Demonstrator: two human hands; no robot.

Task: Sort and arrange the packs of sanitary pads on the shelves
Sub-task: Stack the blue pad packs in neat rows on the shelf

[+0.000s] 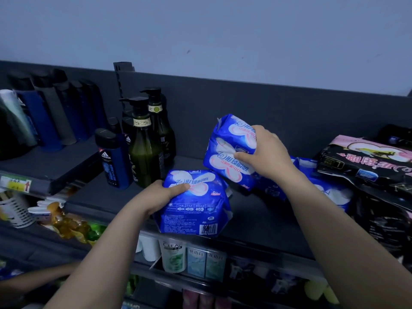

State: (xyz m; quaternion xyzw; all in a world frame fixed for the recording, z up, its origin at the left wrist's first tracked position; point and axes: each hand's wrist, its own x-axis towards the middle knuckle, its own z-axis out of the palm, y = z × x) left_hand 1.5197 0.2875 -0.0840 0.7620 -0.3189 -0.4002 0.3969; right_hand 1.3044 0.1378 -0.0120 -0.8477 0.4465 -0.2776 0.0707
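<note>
Both hands are on the top shelf, and the dark green pump bottle is our marker. Just right of that bottle and nearer the camera, the left hand has a blue pack of pads. The grip is clamped round its left end, thumb lying across the top face. That pack sits at the shelf's front edge, barcode panel facing out.

Further right of the pump bottle, the right hand holds a second blue pack, grip closed on its right side with the thumb pressed to the printed face. This one is tilted, top leaning left, print upside down. Whether its lower corner touches the shelf cannot be told.

Beyond it, further right from the bottle, more blue packs lie flat, partly hidden behind the right forearm. Furthest from the bottle on that side is a heap of black-and-pink packs, stacked and overlapping.

Directly behind the pump bottle stands a taller pump bottle. Touching its left side is a blue sports-brand bottle with a black cap. Well left of it, on the neighbouring shelf, is a row of dark bottles. Below and right of the pump bottle, on the next shelf down, a white-and-green shampoo bottle faces out.
</note>
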